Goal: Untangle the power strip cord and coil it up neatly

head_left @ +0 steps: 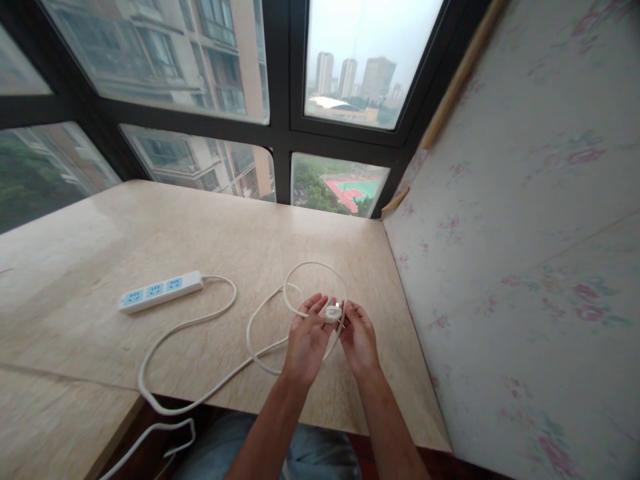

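Both of my hands meet over the right part of a beige marble-look counter [150, 220]. Between them is a small white plug [333, 312] at the end of a white cable [200, 323]. My left hand [307, 337] pinches the plug from the left, fingers curled round it. My right hand [359, 337] grips it from the right. The cable loops on the counter and runs left to a white power strip [161, 291] with three blue sockets, lying flat.
Dark-framed windows [280, 133] rise behind the counter, with buildings outside. A floral-papered wall [525, 233] closes the right side. Part of the cable hangs over the counter's front edge [165, 430] near my lap.
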A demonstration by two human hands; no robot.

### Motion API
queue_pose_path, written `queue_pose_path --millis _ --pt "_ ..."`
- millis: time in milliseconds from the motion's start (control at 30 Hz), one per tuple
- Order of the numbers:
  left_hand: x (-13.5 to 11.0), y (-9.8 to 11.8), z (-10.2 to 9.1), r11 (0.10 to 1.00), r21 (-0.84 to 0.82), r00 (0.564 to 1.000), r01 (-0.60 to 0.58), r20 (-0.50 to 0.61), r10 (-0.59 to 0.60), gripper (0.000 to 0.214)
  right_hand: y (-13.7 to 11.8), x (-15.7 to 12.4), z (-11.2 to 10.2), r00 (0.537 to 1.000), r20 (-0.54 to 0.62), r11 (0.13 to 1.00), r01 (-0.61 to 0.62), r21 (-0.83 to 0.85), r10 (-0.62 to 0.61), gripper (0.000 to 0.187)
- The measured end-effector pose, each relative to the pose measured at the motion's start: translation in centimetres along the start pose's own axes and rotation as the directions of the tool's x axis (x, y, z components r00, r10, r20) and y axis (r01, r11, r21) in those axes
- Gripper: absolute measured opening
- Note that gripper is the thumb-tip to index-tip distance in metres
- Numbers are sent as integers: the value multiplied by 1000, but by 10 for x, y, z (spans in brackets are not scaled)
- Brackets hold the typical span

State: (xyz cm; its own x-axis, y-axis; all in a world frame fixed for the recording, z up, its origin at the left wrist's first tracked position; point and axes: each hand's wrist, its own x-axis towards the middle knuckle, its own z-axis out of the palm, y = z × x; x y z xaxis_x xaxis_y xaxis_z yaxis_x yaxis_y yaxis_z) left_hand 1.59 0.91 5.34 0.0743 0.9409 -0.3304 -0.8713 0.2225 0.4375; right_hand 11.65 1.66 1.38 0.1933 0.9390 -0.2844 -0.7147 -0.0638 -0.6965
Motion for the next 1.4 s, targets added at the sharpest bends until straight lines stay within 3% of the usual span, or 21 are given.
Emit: queue_pose_path --millis 100,267,367,433,500,600,667,733,833,900,967,1133,1300,1400 --pt "1 -9 2 998 -62 999 19 -37 -22 36 2 0 -1 999 28 998 -22 58 20 20" --pt "10 -25 3 995 -75 997 -71 -44 68 21 -5 -2 2 988 147 997 -54 56 45 33" --pt "14 -31 1 991 37 987 -125 -94 128 21 -8 -5 3 976 214 998 -30 -50 40 34" --pt "15 -33 -1 970 196 980 -141 -113 165 25 -9 -6 2 974 221 995 -36 -93 56 38" --pt "14 -31 -4 899 409 970 -159 -104 219 26 -8 -5 0 977 200 993 -51 -104 71 39" --pt "10 -26 -5 719 666 953 -199 -41 301 30 -7 -2 -3 983 163 993 -72 -91 87 39" --pt "7 -22 -5 624 748 938 -225 -9 348 39 -8 0 -4 986 144 995 -79 -68 88 38" --pt "6 -21 -5 591 772 927 -234 -6 376 41 -10 1 -5 986 137 995 -94 -45 99 37" --pt "7 -23 -4 722 663 955 -198 -37 295 38 -12 2 -6 983 154 995 -99 -20 101 37" --pt "8 -26 -3 867 474 978 -151 -57 202 33 -13 3 -7 984 165 997 -74 2 73 37" --pt "8 -30 -2 956 274 988 -108 -76 134 29 -13 5 -8 987 155 998 -55 19 52 36" --pt "3 -39 -1 998 56 992 -26 -122 33 29 -15 8 -9 987 147 997 -71 6 70 33" --pt "1 -49 0 1000 4 990 25 -136 -24 29 -18 2 -8 977 204 998 -59 -10 60 34" --pt "0 -52 1 999 9 987 42 -153 -40 26 -21 -1 -9 983 181 997 -22 -70 34 36"
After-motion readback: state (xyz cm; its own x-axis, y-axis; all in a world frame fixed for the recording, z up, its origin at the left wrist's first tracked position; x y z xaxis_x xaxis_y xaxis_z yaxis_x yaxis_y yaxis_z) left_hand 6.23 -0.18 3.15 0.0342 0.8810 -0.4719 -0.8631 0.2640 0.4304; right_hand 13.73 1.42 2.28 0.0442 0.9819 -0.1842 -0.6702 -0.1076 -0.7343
